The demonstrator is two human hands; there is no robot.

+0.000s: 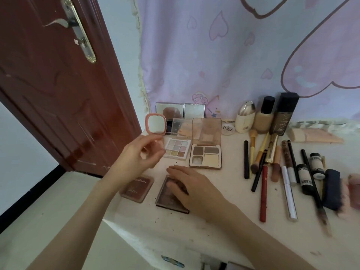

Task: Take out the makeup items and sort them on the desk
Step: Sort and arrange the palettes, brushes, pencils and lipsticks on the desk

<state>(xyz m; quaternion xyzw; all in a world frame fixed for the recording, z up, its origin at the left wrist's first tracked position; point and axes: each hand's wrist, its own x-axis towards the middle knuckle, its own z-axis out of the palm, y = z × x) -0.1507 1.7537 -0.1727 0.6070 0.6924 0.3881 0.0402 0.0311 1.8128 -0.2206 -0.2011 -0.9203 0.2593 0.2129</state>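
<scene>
- The left hand pinches a small pink compact near the desk's left edge; its lid stands upright, mirror facing the camera. The base is blurred behind the fingers.
- The right hand lies flat, fingers straight, on a closed brown palette near the front left corner of the desk. The palette's long axis runs front to back, tilted slightly right.
- Just left of it lies a closed reddish-brown compact with pale lettering.
- Behind the hands stand two open palettes, lids raised towards the back edge: a nine-pan eyeshadow palette and a four-pan contour palette.
- An open mirrored case stands at the back edge against the wall.
- Further right at the back stand a cream bottle, a foundation bottle and a dark tube, upright.
- Pencils, brushes and a red pencil lie in a row on the right half, long axes mostly front to back.
- The desk is off-white and speckled with dark crumbs.
- A lilac heart-print cloth hangs behind; a dark red door stands to the left.
</scene>
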